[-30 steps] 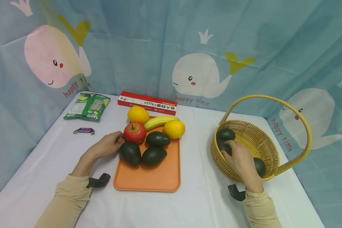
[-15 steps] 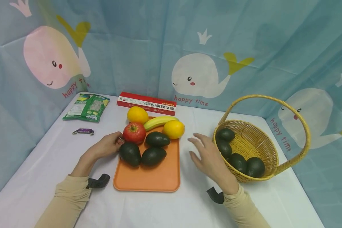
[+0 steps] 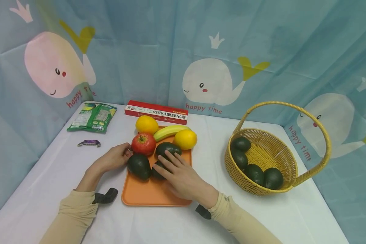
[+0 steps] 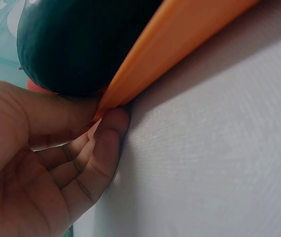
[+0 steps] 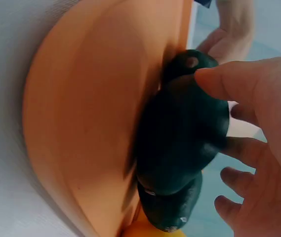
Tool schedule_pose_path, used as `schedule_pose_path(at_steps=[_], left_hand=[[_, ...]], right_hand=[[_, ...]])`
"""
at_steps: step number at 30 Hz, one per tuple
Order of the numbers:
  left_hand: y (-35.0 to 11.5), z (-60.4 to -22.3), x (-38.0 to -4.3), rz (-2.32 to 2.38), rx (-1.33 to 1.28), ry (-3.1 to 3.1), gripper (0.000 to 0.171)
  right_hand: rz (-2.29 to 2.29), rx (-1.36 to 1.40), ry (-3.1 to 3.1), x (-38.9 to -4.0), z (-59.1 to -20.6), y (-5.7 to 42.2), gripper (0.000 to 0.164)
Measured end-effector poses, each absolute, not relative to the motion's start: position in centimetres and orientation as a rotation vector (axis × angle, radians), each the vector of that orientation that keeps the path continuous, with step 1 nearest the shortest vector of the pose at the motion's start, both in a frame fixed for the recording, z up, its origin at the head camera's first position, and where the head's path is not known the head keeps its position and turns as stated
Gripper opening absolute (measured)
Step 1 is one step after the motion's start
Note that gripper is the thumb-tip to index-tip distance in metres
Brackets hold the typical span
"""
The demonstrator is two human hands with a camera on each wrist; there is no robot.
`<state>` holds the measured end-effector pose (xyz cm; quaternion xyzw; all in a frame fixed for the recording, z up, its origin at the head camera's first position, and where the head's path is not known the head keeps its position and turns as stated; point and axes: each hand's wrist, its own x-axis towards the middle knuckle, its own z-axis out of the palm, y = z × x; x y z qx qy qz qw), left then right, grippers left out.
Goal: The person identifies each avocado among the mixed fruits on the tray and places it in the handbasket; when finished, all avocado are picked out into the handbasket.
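Observation:
My left hand (image 3: pixel 113 158) is at the left edge of the orange tray (image 3: pixel 154 200); in the left wrist view the thumb and fingers pinch the tray's rim (image 4: pixel 130 71). My right hand (image 3: pixel 186 178) hovers over the tray with spread fingers. Beneath it lies a dark green avocado (image 3: pixel 156 173), partly hidden in the head view. The right wrist view has the thumb tip at that avocado (image 5: pixel 180 138), the other fingers loosely bent beside it. Two more avocados lie close by, one on the left (image 3: pixel 139 166) and one behind (image 3: pixel 167 148).
Also on the tray are a red apple (image 3: pixel 143 143), a banana (image 3: pixel 170 131) and two lemons, one right (image 3: pixel 185 139), one back left (image 3: pixel 146 125). A wicker basket (image 3: pixel 280 152) with several avocados stands right. Behind are a pasta box (image 3: pixel 156 113), snack bag (image 3: pixel 93 117) and wrapped candy (image 3: pixel 89 143).
My right hand has let go of an avocado in the basket and moved left to above the tray's avocados. My left hand has stayed at the tray's edge.

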<state>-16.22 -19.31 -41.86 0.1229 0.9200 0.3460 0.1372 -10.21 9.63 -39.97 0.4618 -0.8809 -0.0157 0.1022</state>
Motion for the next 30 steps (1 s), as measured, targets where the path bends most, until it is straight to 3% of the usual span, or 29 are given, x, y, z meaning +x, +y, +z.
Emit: schedule_pose_path(at_steps=[8,22,30], left_hand=[[-19.3,-41.8,-16.2,1.007,0.36,2.659,0.026],[-19.5,-42.2,-16.2,1.013,0.358,2.656,0.026],[-19.5,-42.1,-16.3,1.022,0.367,2.659,0.024]], right_hand=[[0.069,1.362,-2.583,-10.1,-40.1,9.6,0.057],[0.138,1.353,-2.71,-9.2,-39.8,10.5,0.06],[0.449,1.073,-2.794,-8.7,-37.9,14.3,0.061]])
